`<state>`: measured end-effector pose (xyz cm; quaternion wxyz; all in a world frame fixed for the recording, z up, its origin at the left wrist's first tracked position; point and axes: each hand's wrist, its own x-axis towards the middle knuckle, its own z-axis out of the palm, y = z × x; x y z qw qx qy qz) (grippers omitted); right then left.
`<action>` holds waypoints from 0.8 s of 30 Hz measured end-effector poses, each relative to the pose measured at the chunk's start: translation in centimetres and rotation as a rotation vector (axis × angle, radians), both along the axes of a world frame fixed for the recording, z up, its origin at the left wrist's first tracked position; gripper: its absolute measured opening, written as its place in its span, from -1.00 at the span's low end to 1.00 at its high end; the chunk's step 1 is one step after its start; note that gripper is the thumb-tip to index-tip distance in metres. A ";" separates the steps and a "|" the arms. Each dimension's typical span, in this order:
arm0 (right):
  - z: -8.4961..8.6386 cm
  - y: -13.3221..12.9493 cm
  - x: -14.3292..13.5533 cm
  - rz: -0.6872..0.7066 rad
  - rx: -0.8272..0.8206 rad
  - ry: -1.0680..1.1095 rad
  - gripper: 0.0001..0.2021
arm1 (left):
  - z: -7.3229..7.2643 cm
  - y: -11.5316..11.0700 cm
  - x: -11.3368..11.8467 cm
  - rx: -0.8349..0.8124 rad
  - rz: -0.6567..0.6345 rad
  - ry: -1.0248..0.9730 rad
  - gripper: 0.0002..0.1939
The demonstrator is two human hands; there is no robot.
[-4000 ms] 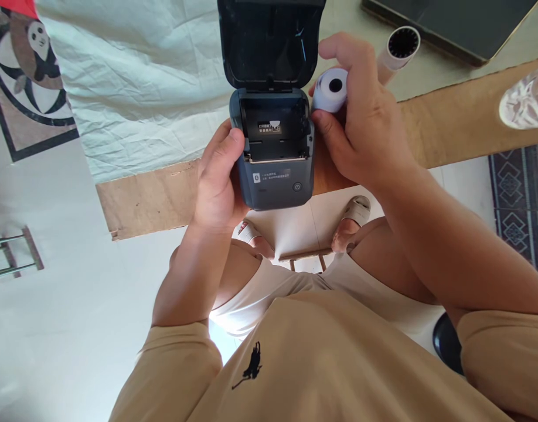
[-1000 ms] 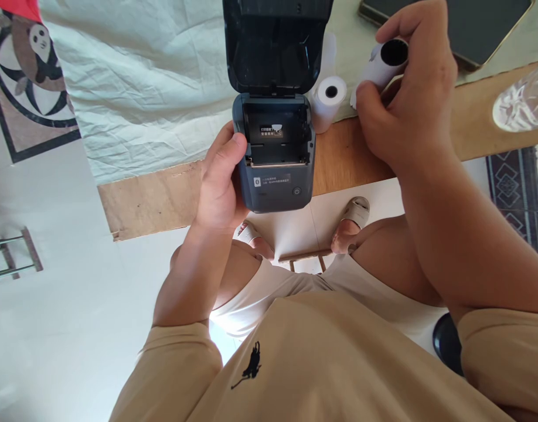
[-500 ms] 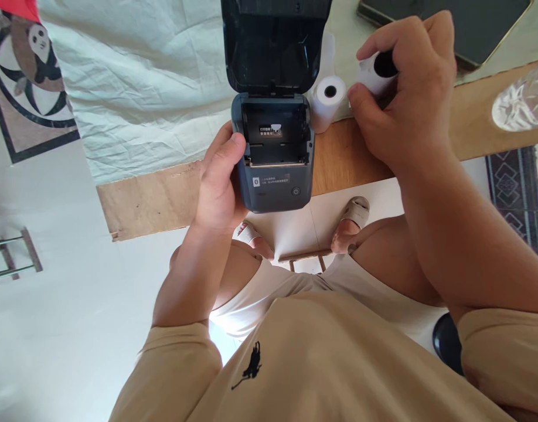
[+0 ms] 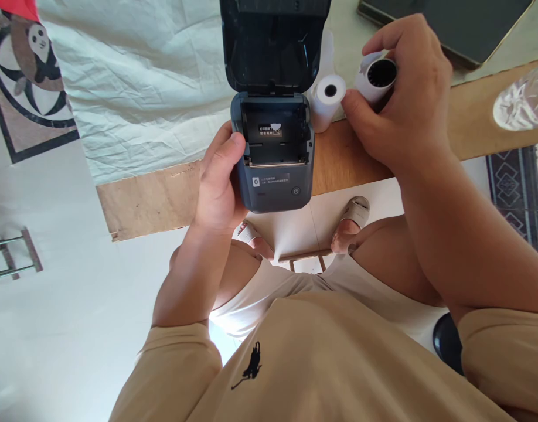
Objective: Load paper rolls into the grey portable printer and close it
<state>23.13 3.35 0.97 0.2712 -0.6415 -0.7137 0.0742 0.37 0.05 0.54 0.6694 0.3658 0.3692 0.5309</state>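
My left hand [image 4: 222, 179] grips a dark label printer [image 4: 278, 187] by its left side, thumb on the edge of the body. The printer's lid [image 4: 273, 47] is raised, and its paper bay [image 4: 275, 138] shows a small printed label and no roll. My right hand [image 4: 409, 99] curves around a white paper roll [image 4: 374, 88] with a wide black core. Its thumb is off that roll, and the fingers are spread. A second white paper roll [image 4: 324, 114] with a narrow dark core stands between the printer and my right thumb, its loose paper end extending behind.
Pale green cloth [image 4: 155, 88] covers much of the wooden table [image 4: 141, 202]. A dark flat device [image 4: 475, 29] lies at the back right. Near the right edge is a clear plastic bottle [image 4: 521, 105]. My legs and a wooden stool are below the table's front edge.
My right thumb has come away from the wide-core roll and shifted left, towards the narrow-core roll. The wide-core roll now shows more of its end. My left hand and the printer barely move.
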 end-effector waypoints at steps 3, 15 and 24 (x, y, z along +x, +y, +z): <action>0.0 -0.1 0.0 0.001 0.016 0.016 -0.63 | 0.0 0.0 0.0 0.002 0.005 0.005 -0.71; 0.3 -0.5 -0.2 0.012 0.055 0.088 -0.57 | 0.2 0.0 0.1 -0.011 0.012 0.018 -0.76; 0.4 -0.3 -0.1 0.010 0.006 0.053 -0.70 | 0.1 -0.1 -0.1 0.000 -0.014 0.014 -0.76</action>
